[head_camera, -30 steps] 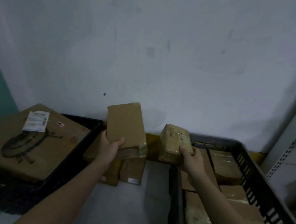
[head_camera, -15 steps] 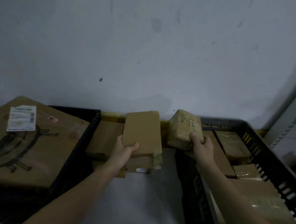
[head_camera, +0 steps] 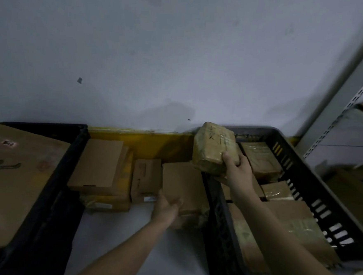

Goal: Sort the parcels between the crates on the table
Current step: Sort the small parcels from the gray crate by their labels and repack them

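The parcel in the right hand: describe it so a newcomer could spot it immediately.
Find the grey slotted plastic crate on the right. Above its near-left corner, the right hand holds up a chunky brown tape-wrapped parcel. Unlike the plain cardboard parcels around it, dark handwriting marks its top face.

Your head view, only one: looks forward-down, close over table (head_camera: 126, 241), crates either side, wall (head_camera: 182, 51) ahead.
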The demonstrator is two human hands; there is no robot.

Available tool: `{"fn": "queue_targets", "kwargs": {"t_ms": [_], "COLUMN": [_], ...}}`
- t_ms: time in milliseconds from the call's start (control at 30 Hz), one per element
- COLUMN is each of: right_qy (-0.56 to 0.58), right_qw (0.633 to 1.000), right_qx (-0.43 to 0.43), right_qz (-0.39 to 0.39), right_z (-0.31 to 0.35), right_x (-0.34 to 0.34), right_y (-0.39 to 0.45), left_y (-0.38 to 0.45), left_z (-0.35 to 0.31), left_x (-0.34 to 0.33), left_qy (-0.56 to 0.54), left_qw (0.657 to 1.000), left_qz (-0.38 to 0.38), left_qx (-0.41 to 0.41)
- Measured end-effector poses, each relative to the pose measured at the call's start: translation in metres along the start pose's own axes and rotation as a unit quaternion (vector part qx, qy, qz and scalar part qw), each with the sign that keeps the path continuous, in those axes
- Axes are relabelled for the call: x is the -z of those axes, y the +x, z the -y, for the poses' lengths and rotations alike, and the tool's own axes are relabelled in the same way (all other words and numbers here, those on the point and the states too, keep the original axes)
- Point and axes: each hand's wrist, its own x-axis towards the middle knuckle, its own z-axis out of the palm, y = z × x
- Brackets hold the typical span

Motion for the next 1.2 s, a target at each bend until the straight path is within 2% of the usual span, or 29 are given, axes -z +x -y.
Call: {"fn": "queue_targets", "kwargs": {"t_ms": [167, 267, 300, 400, 467, 533, 700, 867, 967, 1100, 1200], "right_qy": [-0.001, 0.003, 0.003, -0.004, -0.016, -0.032, -0.07, -0.086, -0.056, -0.047, -0.064], "right_qw": [1.0, 0.999, 0.999, 0.999, 0.999, 0.999, 0.997, 0.995, 0.997, 0.996, 0.99], "right_qx": [-0.02, -0.026, -0.026, -0.023, -0.013, -0.001, 0.025, 0.025, 0.001, -0.018, -0.049], "right_qz": [0.013, 0.02, 0.023, 0.026, 0.027, 0.031, 0.038, 0.052, 0.061, 0.078, 0.112], "right_z": [0.003, 0.001, 0.0, 0.001, 0.001, -0.001, -0.006, 0.002, 0.008, 0.001, -0.016], "right_x": [0.001, 0.002, 0.003, 0.002, 0.001, -0.001, -0.006, -0.021, -0.043, -0.084, -0.112], "right_y": [0.01, 0.013, 0.014, 0.017, 0.018, 0.019, 0.02, 0.023, 0.024, 0.018, 0.012], "left_y": [0.03, 0.034, 0.031, 0.027, 0.03, 0.039, 0.059, 0.05, 0.044, 0.036, 0.031], "left_z": [0.0, 0.013, 0.02, 0.044, 0.054, 0.059, 0.037, 0.003, -0.026, -0.057, -0.064], "left_x": [-0.005, 0.004, 0.006, 0.004, 0.002, 0.0, -0.008, 0.009, 0.049, 0.129, 0.194], "left_qy": [0.02, 0.167, 0.244, 0.427, 0.482, 0.51, 0.517, 0.509, 0.478, 0.486, 0.522], "left_qw": [0.999, 0.978, 0.954, 0.844, 0.803, 0.786, 0.793, 0.814, 0.823, 0.812, 0.781], "left_qz": [-0.029, -0.057, -0.052, 0.016, 0.06, 0.083, 0.11, 0.08, 0.028, -0.074, -0.152], "left_qx": [-0.035, -0.115, -0.165, -0.324, -0.346, -0.34, -0.301, -0.27, -0.305, -0.315, -0.308]}}
